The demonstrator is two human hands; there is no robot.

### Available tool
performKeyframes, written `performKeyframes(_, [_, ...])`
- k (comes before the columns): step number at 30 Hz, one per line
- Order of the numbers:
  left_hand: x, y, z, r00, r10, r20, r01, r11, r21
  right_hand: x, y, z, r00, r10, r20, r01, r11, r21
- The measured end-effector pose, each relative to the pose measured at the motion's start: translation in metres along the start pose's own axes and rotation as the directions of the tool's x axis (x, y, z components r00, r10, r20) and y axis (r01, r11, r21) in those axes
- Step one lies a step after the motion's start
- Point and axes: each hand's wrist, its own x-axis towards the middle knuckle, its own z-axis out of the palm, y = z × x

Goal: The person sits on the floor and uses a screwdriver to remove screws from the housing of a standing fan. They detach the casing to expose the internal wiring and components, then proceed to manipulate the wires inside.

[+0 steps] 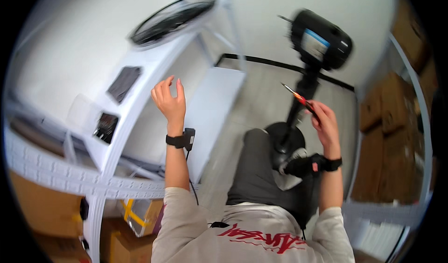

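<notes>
My right hand [325,123] is closed round the dark handle of a screwdriver [301,98] with a red collar. Its thin metal shaft points up and to the left. Just beyond it stands a black pedestal fan with a bare motor housing [329,41], a shaft sticking out on the left, a pole and a round base [285,134]. My left hand [169,100] is raised beside the white shelf, fingers loosely bent and apart, holding nothing. On that shelf lies a round black fan grille [175,20], blurred.
The white metal shelf [140,69] on the left carries a grey cloth-like piece [125,83] and a clear bag with dark parts [107,127]. Cardboard boxes [44,204] sit below it. On the right, another rack holds stacked cartons [385,141]. A cable [192,188] hangs from my left wrist strap.
</notes>
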Motion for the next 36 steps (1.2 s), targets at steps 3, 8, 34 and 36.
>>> performKeyframes(3, [-0.034, 0.073, 0.045, 0.893, -0.08, 0.444, 0.293, 0.852, -0.435, -0.009, 0.014, -0.037, 0.996, 0.056, -0.067, -0.047, 0.991, 0.128])
performKeyframes(8, [-0.101, 0.168, 0.122, 0.636, 0.151, 0.757, 0.592, 0.535, -0.604, -0.036, 0.032, -0.062, 0.971, 0.032, -0.238, -0.021, 0.999, 0.049])
performKeyframes(34, [-0.171, 0.249, 0.168, 0.609, 0.116, 0.785, 0.646, 0.502, -0.576, -0.027, 0.082, -0.05, 0.902, -0.177, -0.394, -0.045, 0.868, -0.494])
performKeyframes(36, [-0.171, 0.248, 0.168, 0.605, 0.113, 0.788, 0.645, 0.511, -0.568, -0.025, 0.08, -0.051, 0.912, -0.161, -0.378, -0.063, 0.855, -0.515])
